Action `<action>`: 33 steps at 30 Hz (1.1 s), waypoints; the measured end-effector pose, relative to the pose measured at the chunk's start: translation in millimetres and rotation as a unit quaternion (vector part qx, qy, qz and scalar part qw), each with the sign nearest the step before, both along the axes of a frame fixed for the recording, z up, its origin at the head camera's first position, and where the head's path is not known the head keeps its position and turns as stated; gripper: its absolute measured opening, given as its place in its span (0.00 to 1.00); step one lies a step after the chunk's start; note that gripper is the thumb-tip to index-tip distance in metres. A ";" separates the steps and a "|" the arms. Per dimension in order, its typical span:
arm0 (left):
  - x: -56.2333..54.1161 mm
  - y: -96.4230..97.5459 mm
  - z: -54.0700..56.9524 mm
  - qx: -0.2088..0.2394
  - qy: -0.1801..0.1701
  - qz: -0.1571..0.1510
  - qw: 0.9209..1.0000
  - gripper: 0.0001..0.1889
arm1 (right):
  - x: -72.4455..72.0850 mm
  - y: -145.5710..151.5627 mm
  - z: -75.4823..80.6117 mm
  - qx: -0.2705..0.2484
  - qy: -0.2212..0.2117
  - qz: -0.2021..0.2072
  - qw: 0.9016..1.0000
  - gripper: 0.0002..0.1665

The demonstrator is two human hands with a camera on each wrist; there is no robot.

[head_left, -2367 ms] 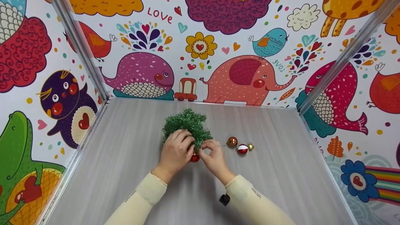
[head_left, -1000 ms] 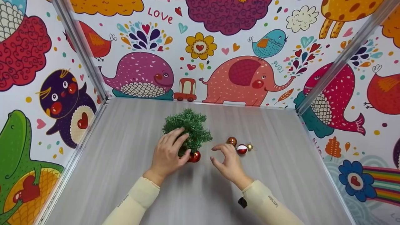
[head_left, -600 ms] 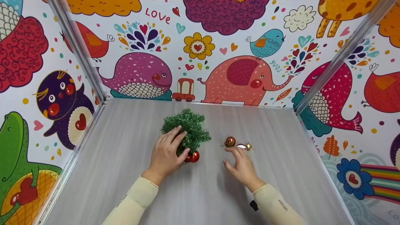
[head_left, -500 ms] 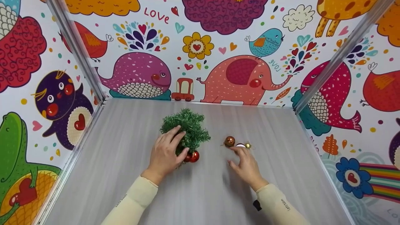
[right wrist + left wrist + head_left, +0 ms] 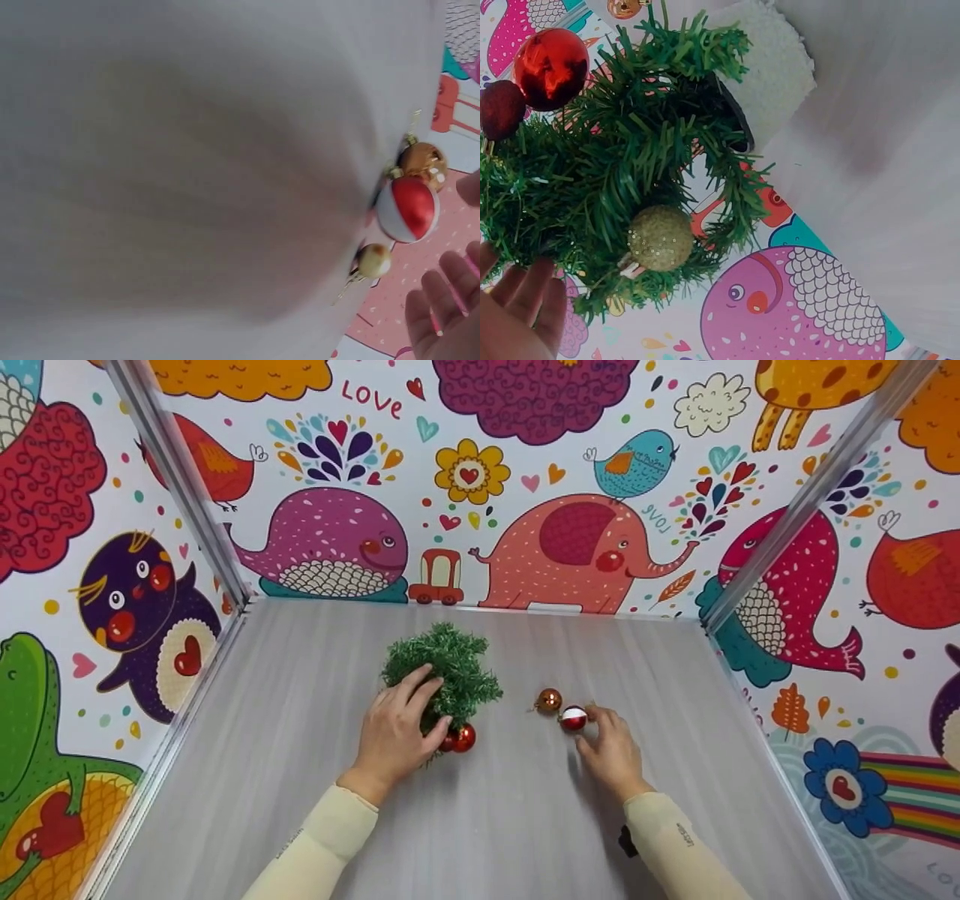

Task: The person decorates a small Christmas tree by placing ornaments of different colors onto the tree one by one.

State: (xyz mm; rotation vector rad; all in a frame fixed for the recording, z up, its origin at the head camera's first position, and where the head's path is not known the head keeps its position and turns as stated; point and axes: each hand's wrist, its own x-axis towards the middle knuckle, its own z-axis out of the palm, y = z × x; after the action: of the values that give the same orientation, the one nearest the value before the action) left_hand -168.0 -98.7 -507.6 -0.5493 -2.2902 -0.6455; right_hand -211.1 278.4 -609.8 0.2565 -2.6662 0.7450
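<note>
A small green artificial Christmas tree (image 5: 442, 660) stands on the table, its white base (image 5: 776, 71) visible in the left wrist view. On it hang a shiny red ball (image 5: 551, 69), a dark red ball (image 5: 501, 110) and a gold glitter ball (image 5: 660, 238). My left hand (image 5: 397, 727) is at the tree's near left side, fingers spread loosely against the branches. To the right, my right hand (image 5: 611, 750) reaches beside a red-and-white ball (image 5: 574, 718), thumb and fingers apart. In the right wrist view a little gold ball (image 5: 373, 260) lies near those fingers; the hand hides it from the head view.
A copper-coloured ball (image 5: 549, 700) lies just left of the red-and-white one. The grey wood-grain table (image 5: 480, 840) is bordered by printed cartoon walls (image 5: 525, 450) and metal corner posts (image 5: 180, 480).
My right hand has left the tree and moved right to the loose balls. My left hand has shifted slightly left, staying at the tree, and the red balls there are now more exposed.
</note>
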 end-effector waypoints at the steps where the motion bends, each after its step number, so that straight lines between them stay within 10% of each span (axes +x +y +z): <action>1: 0.0 0.0 0.1 -0.001 0.000 0.001 1.000 0.27 | -2.1 0.2 -1.5 0.006 -0.005 0.001 1.000 0.33; 10: 0.2 1.8 0.8 0.002 0.003 -0.004 1.000 0.27 | -15.2 -1.6 -8.4 0.076 -0.045 -0.008 0.996 0.34; 33: 0.1 0.3 3.8 -0.029 0.002 -0.014 0.999 0.27 | -23.7 -7.2 -18.4 0.094 0.036 0.010 0.995 0.22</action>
State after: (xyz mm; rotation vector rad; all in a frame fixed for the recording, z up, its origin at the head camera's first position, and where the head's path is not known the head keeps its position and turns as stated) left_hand -167.9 -98.4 -503.8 -0.6093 -2.3068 -0.5930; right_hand -234.8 271.2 -628.2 0.3509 -2.6700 0.4807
